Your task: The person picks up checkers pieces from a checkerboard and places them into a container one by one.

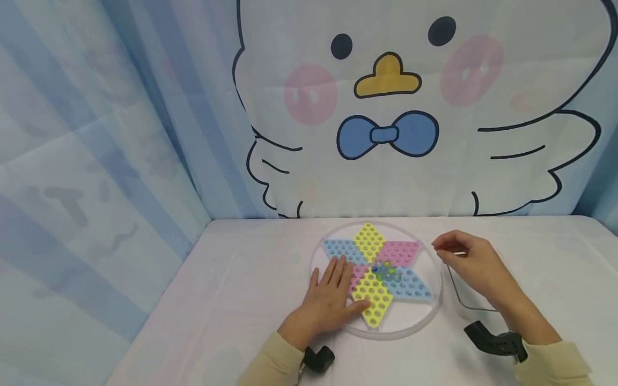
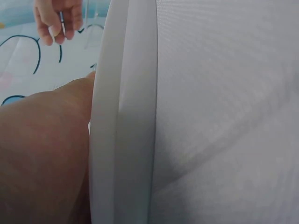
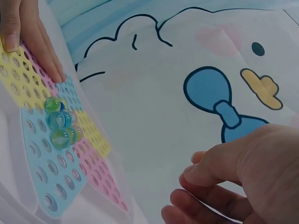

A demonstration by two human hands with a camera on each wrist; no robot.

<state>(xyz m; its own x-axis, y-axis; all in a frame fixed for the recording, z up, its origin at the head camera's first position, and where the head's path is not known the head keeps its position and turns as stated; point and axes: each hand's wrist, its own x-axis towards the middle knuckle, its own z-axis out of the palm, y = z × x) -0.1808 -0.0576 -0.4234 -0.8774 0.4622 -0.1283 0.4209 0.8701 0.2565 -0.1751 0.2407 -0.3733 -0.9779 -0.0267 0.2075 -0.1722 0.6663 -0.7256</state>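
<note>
A round white Chinese checkers board (image 1: 410,321) with a yellow, pink and blue star of holes lies on the table. My left hand (image 1: 328,300) rests flat on its left side, fingers spread over the star. Several glass marbles (image 1: 386,271) sit clustered around the star's middle, also visible as green and blue marbles (image 3: 60,121) in the right wrist view. Just beyond the board's right rim, my right hand (image 1: 475,262) hovers with loosely curled fingers. The right wrist view shows nothing held in that hand (image 3: 224,177).
A thin bent line (image 1: 457,297), perhaps a wire or a clear edge, shows under the right hand; I cannot tell which. The pale table (image 1: 251,268) meets a curtain (image 1: 396,182) printed with a cartoon bird. Black devices sit at both wrists.
</note>
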